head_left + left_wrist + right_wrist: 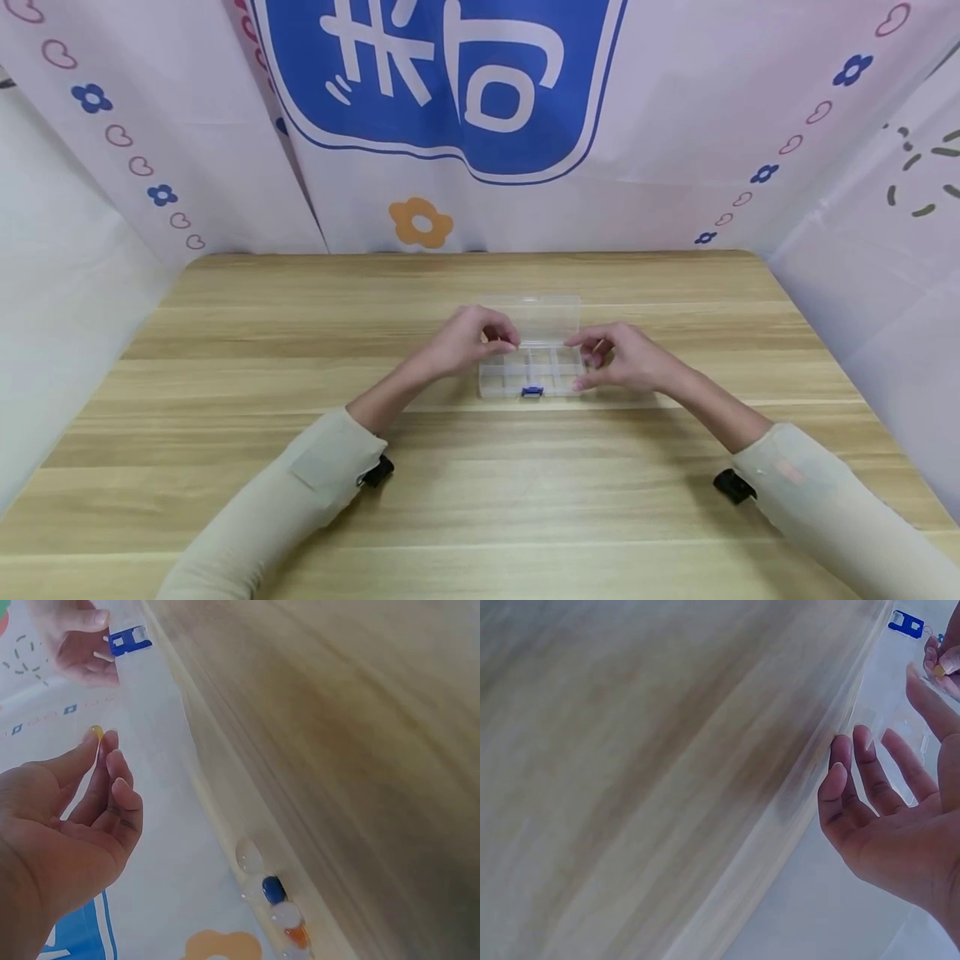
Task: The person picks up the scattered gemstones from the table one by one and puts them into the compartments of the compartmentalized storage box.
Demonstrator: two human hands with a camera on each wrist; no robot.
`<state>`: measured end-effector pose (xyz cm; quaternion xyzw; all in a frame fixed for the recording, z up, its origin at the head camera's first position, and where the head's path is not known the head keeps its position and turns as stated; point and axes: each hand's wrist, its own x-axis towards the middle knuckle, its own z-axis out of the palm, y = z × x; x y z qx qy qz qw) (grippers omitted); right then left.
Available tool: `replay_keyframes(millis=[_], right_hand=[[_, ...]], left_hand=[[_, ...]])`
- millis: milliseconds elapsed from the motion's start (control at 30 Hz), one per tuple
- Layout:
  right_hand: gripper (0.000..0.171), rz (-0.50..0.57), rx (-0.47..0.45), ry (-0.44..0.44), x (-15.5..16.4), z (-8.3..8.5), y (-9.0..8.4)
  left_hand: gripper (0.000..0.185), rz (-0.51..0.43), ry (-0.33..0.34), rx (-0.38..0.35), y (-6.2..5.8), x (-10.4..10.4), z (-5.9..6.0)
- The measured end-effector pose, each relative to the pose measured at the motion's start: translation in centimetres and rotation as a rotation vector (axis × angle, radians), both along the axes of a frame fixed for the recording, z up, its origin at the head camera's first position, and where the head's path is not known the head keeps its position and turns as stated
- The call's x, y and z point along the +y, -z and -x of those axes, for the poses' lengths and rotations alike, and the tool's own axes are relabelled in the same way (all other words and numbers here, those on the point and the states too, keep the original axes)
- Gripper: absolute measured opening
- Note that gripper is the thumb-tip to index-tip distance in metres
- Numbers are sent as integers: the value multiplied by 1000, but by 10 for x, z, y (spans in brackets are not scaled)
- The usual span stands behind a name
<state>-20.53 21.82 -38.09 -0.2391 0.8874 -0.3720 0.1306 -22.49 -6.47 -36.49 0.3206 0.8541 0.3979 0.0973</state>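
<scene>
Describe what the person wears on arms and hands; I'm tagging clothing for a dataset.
Both hands, left hand and right hand, are bare, without gloves. Each forearm wears a long, close-fitting cream fabric sleeve ending above the wrist. A small black clip-like device sits beside each cuff; no markings show.

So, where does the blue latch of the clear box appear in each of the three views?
Head: the blue latch is at the picture's middle, on the near edge of the clear compartment box, between both hands.
Left wrist: top left, next to the right hand.
Right wrist: top right corner.
Shared landmark: the wooden table.
</scene>
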Motion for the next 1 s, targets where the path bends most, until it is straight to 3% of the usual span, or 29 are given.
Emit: replay_keyframes(millis=[400, 667, 1000], right_hand=[[57, 0, 0, -6, -1, 1, -1], [57, 8, 0, -15, 0, 1, 0], [58, 8, -12, -7, 0, 2, 0]], left_hand=[[4, -5, 32, -2, 3, 21, 3], [4, 1, 18, -40, 4, 35, 4], [5, 12, -3, -18, 5, 46, 6]])
